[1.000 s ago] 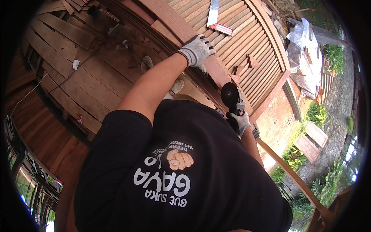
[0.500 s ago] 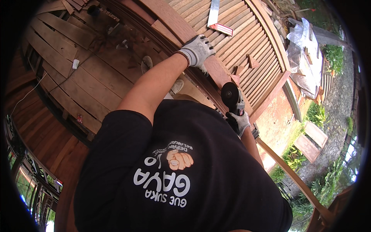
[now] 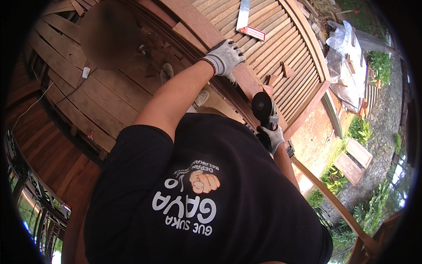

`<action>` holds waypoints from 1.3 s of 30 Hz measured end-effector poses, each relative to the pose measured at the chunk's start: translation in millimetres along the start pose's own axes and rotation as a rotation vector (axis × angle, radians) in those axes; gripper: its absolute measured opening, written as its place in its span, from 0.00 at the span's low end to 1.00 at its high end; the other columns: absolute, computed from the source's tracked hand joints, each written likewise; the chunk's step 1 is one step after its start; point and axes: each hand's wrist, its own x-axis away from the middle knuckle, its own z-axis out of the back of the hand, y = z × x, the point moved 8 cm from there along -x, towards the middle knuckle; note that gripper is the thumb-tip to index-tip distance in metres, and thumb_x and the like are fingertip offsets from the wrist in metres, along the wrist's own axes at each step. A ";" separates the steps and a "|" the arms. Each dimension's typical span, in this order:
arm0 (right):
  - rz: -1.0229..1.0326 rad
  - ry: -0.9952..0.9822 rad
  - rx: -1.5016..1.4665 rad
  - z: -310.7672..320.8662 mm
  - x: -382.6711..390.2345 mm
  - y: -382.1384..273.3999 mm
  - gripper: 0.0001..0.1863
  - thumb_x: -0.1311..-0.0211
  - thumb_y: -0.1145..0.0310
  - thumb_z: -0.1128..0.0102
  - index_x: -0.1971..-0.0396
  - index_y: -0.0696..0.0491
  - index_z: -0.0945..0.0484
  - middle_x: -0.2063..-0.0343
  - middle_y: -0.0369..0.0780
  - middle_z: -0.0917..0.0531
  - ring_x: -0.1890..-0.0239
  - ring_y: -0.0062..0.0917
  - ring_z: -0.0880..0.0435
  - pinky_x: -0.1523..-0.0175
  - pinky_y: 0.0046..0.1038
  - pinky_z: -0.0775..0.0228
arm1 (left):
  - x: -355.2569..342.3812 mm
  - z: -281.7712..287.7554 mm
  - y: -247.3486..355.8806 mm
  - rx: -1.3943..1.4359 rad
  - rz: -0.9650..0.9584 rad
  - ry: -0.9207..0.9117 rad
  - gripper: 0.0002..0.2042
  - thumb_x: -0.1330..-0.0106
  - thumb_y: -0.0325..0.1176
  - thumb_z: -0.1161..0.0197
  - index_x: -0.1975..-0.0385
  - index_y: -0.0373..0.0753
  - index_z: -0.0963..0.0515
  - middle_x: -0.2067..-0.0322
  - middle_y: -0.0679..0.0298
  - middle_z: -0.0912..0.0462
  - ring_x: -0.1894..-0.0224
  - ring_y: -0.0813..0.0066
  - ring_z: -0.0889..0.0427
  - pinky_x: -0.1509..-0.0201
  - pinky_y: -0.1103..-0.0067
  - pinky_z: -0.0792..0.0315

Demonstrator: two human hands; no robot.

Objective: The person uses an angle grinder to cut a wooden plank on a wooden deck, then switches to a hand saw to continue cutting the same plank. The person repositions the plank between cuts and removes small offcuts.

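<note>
My left hand (image 3: 225,58), in a grey-white glove with dark fingertips, is closed over the thick wooden rail of a slatted panel (image 3: 277,57). Its fingers bend across the rail, and the thumb side hangs at the near edge. In my right hand (image 3: 274,137), also gloved, is an angle grinder (image 3: 263,108) with a dark round disc facing up beside the rail. Whether the disc spins I cannot tell. On the slats lie a try square (image 3: 248,28) with a red-and-white stock and small triangular wood offcuts (image 3: 288,70) between the two hands and the panel's outer edge.
Brown boards (image 3: 96,88) cover the floor at left, with a white plug-like piece (image 3: 86,72) on a cord. A round blurred patch hides part of the upper left. Plastic sheeting (image 3: 349,66) lies at right, near two wooden panels (image 3: 354,160) on the ground.
Both hands, the grinder and the panel look unmoved. A round blurred patch has appeared over the upper left, hiding items that showed there before.
</note>
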 end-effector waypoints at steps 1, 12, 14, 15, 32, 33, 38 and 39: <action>-0.001 -0.001 -0.015 -1.1 1.2 -1.6 0.17 0.50 0.80 0.23 0.62 0.56 0.22 0.73 0.39 0.18 0.76 0.29 0.16 0.71 0.32 0.20 | -0.5 -0.3 0.1 0.000 -0.002 -0.001 0.48 0.60 0.75 0.30 0.40 0.48 0.24 0.39 0.61 0.25 0.33 0.62 0.31 0.25 0.63 0.48; -0.016 0.002 -0.015 -0.7 3.1 -1.5 0.18 0.49 0.82 0.25 0.59 0.56 0.22 0.71 0.40 0.18 0.75 0.31 0.16 0.70 0.33 0.20 | -0.8 -1.1 1.2 -0.031 0.000 -0.020 0.50 0.59 0.76 0.31 0.38 0.48 0.26 0.37 0.61 0.26 0.32 0.61 0.31 0.24 0.62 0.50; -0.006 0.009 -0.026 -4.3 4.9 -9.1 0.18 0.49 0.82 0.25 0.59 0.56 0.21 0.71 0.41 0.17 0.75 0.31 0.16 0.70 0.34 0.20 | 0.4 -0.4 0.7 -0.031 0.008 -0.032 0.50 0.59 0.76 0.31 0.37 0.48 0.26 0.36 0.61 0.26 0.31 0.61 0.32 0.24 0.62 0.50; -0.013 0.010 -0.027 -4.4 4.1 -9.7 0.18 0.49 0.82 0.25 0.59 0.57 0.21 0.71 0.41 0.17 0.75 0.31 0.16 0.70 0.34 0.20 | 0.2 -0.5 0.6 -0.027 0.008 -0.039 0.50 0.59 0.76 0.31 0.37 0.48 0.26 0.36 0.61 0.27 0.31 0.61 0.32 0.24 0.62 0.50; -0.009 -0.030 0.080 6.1 -16.3 0.5 0.21 0.51 0.69 0.20 0.57 0.58 0.19 0.67 0.41 0.13 0.70 0.24 0.15 0.65 0.30 0.21 | 1.1 1.7 0.8 0.016 -0.013 0.015 0.47 0.59 0.74 0.30 0.40 0.47 0.23 0.40 0.61 0.24 0.33 0.62 0.31 0.26 0.64 0.48; -0.015 -0.024 0.095 5.8 -17.3 -1.1 0.21 0.51 0.69 0.20 0.57 0.58 0.19 0.68 0.41 0.13 0.70 0.24 0.15 0.65 0.30 0.22 | 1.1 1.6 0.4 0.016 -0.013 0.015 0.47 0.58 0.74 0.30 0.40 0.47 0.23 0.40 0.61 0.24 0.33 0.62 0.31 0.26 0.64 0.48; -0.028 -0.017 0.142 0.6 -15.2 -18.1 0.22 0.51 0.68 0.20 0.57 0.58 0.18 0.68 0.41 0.13 0.70 0.24 0.15 0.64 0.30 0.22 | 0.5 -0.3 -1.1 0.019 -0.013 0.002 0.47 0.58 0.74 0.30 0.40 0.47 0.24 0.40 0.61 0.24 0.33 0.62 0.31 0.26 0.63 0.48; -0.023 -0.020 0.131 0.3 -12.2 -18.7 0.22 0.51 0.67 0.20 0.57 0.59 0.18 0.68 0.40 0.13 0.70 0.24 0.15 0.63 0.30 0.22 | 1.9 -0.3 0.6 0.024 -0.017 -0.008 0.47 0.58 0.74 0.31 0.40 0.47 0.24 0.40 0.61 0.24 0.33 0.62 0.31 0.26 0.63 0.48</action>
